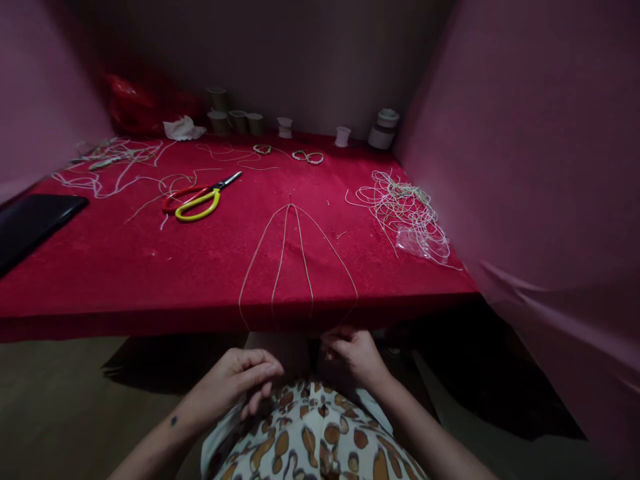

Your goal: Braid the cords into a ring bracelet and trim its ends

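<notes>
Several thin pale cords fan out from one pinned point on the red felt table and drop over its front edge. My right hand sits just under that edge, fingers pinched where the right-hand cords come down. My left hand rests lower over my lap on spotted fabric, fingers curled against the thumb. Whether a cord runs through it is too dark to tell.
Red-and-yellow scissors lie left of the cords. A tangle of cord with a plastic bag lies at the right, more loose cord at the far left. A dark tablet lies on the left edge. Small spools line the back wall.
</notes>
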Action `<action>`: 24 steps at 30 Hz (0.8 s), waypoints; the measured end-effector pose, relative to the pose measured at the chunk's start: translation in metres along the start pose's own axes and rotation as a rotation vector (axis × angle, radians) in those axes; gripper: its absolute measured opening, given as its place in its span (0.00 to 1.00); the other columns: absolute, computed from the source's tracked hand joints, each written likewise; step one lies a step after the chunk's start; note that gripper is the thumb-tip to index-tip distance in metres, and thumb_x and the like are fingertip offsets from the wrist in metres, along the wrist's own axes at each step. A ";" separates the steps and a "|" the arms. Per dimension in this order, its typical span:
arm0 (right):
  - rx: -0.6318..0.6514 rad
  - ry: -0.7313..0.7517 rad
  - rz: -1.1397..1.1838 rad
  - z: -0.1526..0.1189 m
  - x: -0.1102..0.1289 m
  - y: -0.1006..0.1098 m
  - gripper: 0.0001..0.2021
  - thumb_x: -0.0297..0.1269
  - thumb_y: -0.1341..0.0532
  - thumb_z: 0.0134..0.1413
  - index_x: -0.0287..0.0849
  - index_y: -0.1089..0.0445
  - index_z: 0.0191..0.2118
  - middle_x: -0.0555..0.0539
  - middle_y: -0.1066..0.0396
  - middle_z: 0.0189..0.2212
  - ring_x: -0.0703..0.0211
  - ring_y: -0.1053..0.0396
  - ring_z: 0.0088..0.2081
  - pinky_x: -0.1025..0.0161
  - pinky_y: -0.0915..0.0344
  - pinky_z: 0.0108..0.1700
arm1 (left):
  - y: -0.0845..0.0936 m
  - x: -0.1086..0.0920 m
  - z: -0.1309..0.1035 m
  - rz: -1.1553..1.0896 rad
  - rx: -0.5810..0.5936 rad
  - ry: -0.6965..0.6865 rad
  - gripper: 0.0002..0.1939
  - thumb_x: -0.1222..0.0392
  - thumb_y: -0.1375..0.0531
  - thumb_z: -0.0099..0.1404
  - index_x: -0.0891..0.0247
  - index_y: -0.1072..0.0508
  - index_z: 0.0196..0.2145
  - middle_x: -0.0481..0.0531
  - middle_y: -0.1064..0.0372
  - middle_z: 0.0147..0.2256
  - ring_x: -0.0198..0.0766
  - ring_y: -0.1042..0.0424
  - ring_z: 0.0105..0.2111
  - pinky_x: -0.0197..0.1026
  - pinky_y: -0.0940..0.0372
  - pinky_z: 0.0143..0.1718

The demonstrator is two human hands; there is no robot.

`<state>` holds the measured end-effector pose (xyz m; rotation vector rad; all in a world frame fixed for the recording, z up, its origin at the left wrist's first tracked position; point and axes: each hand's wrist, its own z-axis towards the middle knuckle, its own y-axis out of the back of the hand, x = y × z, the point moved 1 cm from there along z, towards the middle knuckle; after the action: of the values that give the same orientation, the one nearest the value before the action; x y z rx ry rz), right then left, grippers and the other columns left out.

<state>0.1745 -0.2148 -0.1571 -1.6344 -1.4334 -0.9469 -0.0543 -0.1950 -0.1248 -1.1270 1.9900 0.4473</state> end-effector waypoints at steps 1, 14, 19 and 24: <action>-0.003 -0.007 0.001 0.003 -0.002 -0.001 0.08 0.38 0.36 0.40 0.38 0.26 0.25 0.49 0.29 0.20 0.66 0.39 0.19 0.67 0.43 0.25 | -0.001 0.002 0.004 0.004 0.003 0.001 0.21 0.42 0.37 0.53 0.66 0.27 0.28 0.46 0.31 0.20 0.30 0.36 0.15 0.33 0.43 0.17; -0.041 -0.042 0.018 0.021 -0.026 -0.005 0.07 0.38 0.36 0.38 0.39 0.27 0.23 0.50 0.30 0.19 0.65 0.38 0.20 0.67 0.43 0.26 | 0.005 0.018 0.035 0.089 -0.121 0.016 0.20 0.41 0.39 0.49 0.63 0.28 0.22 0.45 0.35 0.16 0.32 0.40 0.15 0.35 0.46 0.19; -0.045 -0.020 0.005 0.020 -0.023 -0.009 0.06 0.37 0.36 0.39 0.40 0.28 0.23 0.51 0.30 0.19 0.65 0.37 0.21 0.67 0.41 0.27 | 0.004 0.019 0.037 0.132 -0.123 0.002 0.20 0.41 0.39 0.51 0.63 0.26 0.24 0.45 0.35 0.16 0.32 0.39 0.16 0.35 0.44 0.21; -0.047 -0.001 -0.026 0.020 -0.024 -0.008 0.07 0.38 0.36 0.40 0.40 0.28 0.24 0.50 0.29 0.20 0.64 0.37 0.21 0.67 0.41 0.27 | 0.005 0.022 0.037 0.203 -0.161 -0.005 0.20 0.41 0.41 0.53 0.61 0.30 0.18 0.46 0.36 0.14 0.32 0.39 0.15 0.34 0.45 0.21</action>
<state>0.1653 -0.2072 -0.1869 -1.6541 -1.4456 -1.0019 -0.0479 -0.1810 -0.1652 -1.0216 2.1028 0.7268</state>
